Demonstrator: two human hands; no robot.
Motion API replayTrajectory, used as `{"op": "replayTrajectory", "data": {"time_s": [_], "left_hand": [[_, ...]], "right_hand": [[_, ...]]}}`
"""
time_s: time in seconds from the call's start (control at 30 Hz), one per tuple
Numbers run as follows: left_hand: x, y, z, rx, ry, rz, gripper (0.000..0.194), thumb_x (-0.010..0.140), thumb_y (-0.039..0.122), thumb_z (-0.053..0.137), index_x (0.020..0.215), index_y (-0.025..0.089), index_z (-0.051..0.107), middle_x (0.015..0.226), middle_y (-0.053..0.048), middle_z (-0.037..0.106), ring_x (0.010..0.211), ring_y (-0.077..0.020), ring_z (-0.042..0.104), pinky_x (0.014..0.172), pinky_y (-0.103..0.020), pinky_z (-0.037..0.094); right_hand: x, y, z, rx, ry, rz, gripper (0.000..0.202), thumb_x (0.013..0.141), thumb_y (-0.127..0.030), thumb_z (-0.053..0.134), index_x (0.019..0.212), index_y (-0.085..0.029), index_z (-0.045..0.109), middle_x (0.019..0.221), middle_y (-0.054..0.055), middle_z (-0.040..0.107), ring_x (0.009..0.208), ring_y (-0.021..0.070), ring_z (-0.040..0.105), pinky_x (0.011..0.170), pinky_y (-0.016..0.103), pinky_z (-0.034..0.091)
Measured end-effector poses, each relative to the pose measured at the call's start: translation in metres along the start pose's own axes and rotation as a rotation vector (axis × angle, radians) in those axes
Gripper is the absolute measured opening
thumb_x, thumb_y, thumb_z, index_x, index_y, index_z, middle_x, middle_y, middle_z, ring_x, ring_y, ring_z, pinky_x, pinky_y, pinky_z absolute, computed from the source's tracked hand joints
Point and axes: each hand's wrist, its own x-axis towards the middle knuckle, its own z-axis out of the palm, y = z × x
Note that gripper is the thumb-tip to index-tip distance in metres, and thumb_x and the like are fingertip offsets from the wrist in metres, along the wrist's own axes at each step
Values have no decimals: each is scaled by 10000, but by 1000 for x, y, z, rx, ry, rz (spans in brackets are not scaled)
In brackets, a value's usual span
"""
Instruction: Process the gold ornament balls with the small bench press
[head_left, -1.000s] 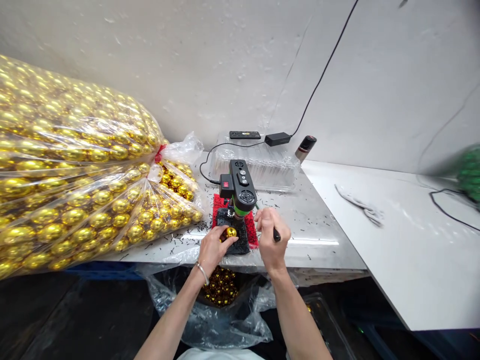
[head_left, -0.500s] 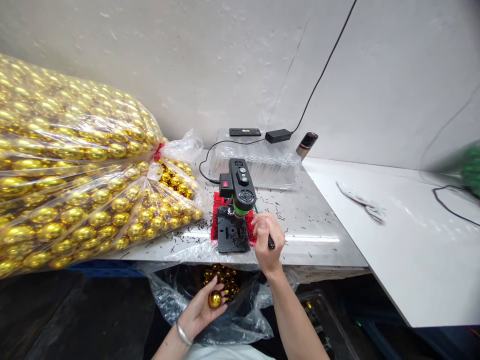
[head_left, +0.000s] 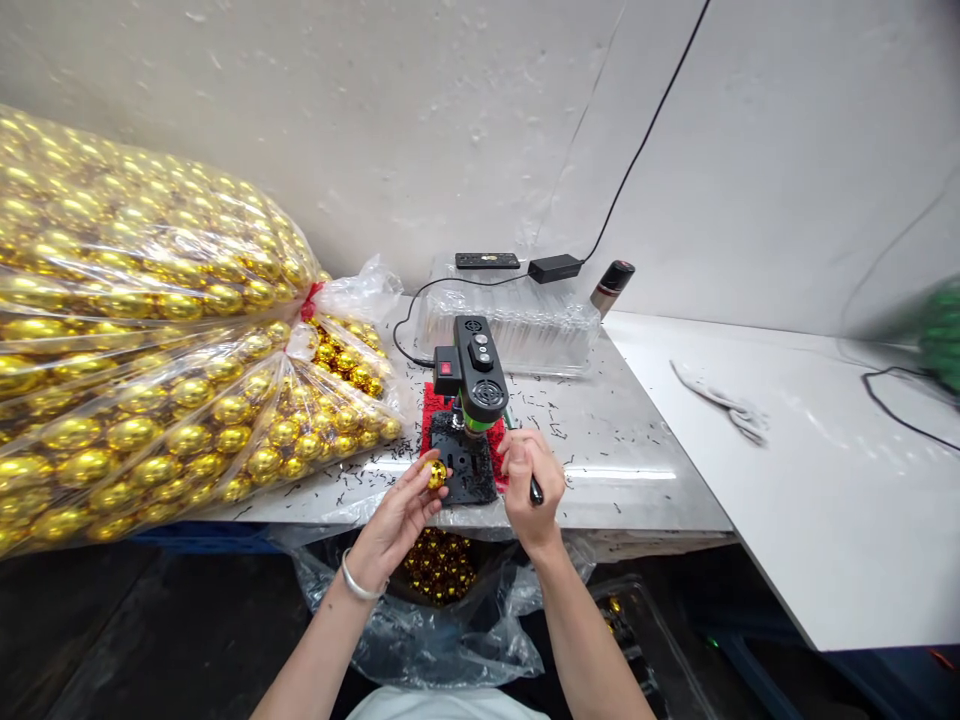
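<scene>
Between the fingertips of my left hand (head_left: 401,515) is a shiny gold ball (head_left: 436,474), held at the left front edge of a small black drill press (head_left: 480,375). The press has a black slotted base plate (head_left: 471,475), strewn with dark shavings, on a red mat (head_left: 435,402). My right hand (head_left: 534,487) is wrapped round the black-ended lever handle (head_left: 536,491) on the press's right side. Below the table edge, more gold balls (head_left: 439,568) lie in an open clear plastic bag (head_left: 450,645).
Large clear sacks of gold balls (head_left: 150,300) fill the left side. Behind the press stand a clear plastic tray (head_left: 525,335), a remote control (head_left: 487,261), a power adapter (head_left: 555,268) and a dark-capped can (head_left: 613,286). Pale gloves (head_left: 724,402) lie on the white table (head_left: 810,500).
My left hand has risen from over the bag to the press base, bringing the gold ball with it. My right hand stays on the lever handle.
</scene>
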Motion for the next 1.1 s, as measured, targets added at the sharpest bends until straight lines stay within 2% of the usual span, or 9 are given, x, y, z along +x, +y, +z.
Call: {"op": "replayTrajectory", "data": {"time_s": [0.1, 0.2, 0.33, 0.47, 0.6, 0.7, 0.8, 0.97, 1.1], "left_hand": [[6, 0, 3, -10, -11, 7, 346, 806, 156, 642, 1151, 174, 628, 955, -61, 709, 827, -141, 683, 729, -220, 549], [17, -5, 3, 114, 27, 125, 401, 756, 207, 697, 1151, 188, 634, 1032, -55, 701, 896, -147, 665, 841, -266, 522], [43, -17, 0, 504, 130, 365, 438, 694, 328, 738, 1096, 169, 667, 1048, -71, 707, 948, -188, 637, 872, -311, 486], [60, -23, -2, 945, 167, 586, 399, 733, 390, 687, 1077, 189, 689, 1005, -82, 717, 950, -232, 626, 905, -379, 456], [60, -18, 3, 1221, 113, 711, 326, 745, 356, 688, 1041, 219, 702, 1007, -90, 716, 967, -269, 614, 958, -427, 402], [59, -14, 7, 1240, 35, 729, 277, 727, 314, 714, 986, 216, 712, 1037, -110, 707, 1015, -297, 594, 1015, -449, 341], [62, -15, 7, 1172, 12, 716, 266, 698, 331, 743, 945, 234, 716, 1036, -96, 703, 1041, -305, 569, 1051, -464, 296], [66, -23, -1, 1161, -4, 755, 290, 762, 351, 691, 1030, 242, 696, 1068, -82, 682, 1042, -279, 547, 1032, -448, 317], [66, -24, -4, 1187, -28, 773, 301, 773, 331, 686, 1060, 241, 688, 1085, -85, 676, 1045, -278, 537, 1018, -440, 324]], "right_hand": [[-1, 0, 0, 3, -5, -13, 268, 885, -50, 382, 667, -196, 435, 664, 2, 497, 705, 123, 529, 619, 270, 409], [-1, 0, 0, -1, 7, -12, 270, 886, -56, 378, 664, -197, 438, 656, 2, 496, 697, 125, 532, 610, 271, 410], [-2, 1, 0, -10, 1, -2, 271, 886, -67, 375, 657, -197, 442, 660, 6, 503, 686, 125, 532, 599, 269, 412], [-4, 1, -1, -23, -22, -6, 272, 882, -69, 374, 652, -200, 439, 649, 6, 506, 701, 133, 535, 613, 274, 417], [-5, 2, -2, -29, -30, -3, 278, 883, -76, 369, 646, -202, 440, 638, 6, 509, 694, 136, 536, 602, 274, 414], [-6, 2, -2, -20, -28, 0, 274, 882, -75, 372, 650, -203, 442, 636, 6, 508, 693, 136, 535, 600, 275, 419], [-6, 2, -3, -21, -42, 7, 271, 882, -68, 371, 657, -201, 442, 642, 7, 507, 693, 134, 534, 603, 276, 423], [-15, 8, -1, 8, -34, -13, 247, 875, -56, 377, 687, -195, 454, 659, 6, 504, 719, 132, 545, 622, 274, 441], [-29, 18, 4, 3, -22, -25, 230, 895, -118, 354, 711, -196, 468, 725, 27, 533, 720, 139, 547, 614, 290, 458]]}}
